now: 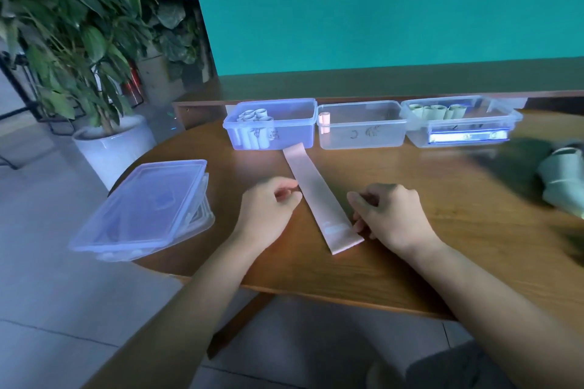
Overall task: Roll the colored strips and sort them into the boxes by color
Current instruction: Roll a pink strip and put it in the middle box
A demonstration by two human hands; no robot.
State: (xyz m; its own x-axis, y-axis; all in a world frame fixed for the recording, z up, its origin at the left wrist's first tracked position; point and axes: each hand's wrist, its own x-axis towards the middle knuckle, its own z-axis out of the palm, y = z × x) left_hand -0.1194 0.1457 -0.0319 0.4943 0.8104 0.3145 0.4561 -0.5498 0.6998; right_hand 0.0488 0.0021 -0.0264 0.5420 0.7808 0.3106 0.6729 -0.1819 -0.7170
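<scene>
While pink strip [319, 199] lies flat mid-frame — ready for rolling — left hand [268, 208] seemingly pinches its edge; right hand [388, 215] fingers curl at the near end.

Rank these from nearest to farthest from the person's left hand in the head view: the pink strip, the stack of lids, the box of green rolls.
1. pink strip, just right of the left hand.
2. stack of lids, at the table's left edge.
3. box of green rolls, far right at the back.

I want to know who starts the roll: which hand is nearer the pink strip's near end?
Right. The right hand lies beside the near end of the pink strip, its fingers at the edge. The left hand sits farther up, at mid-length.
</scene>
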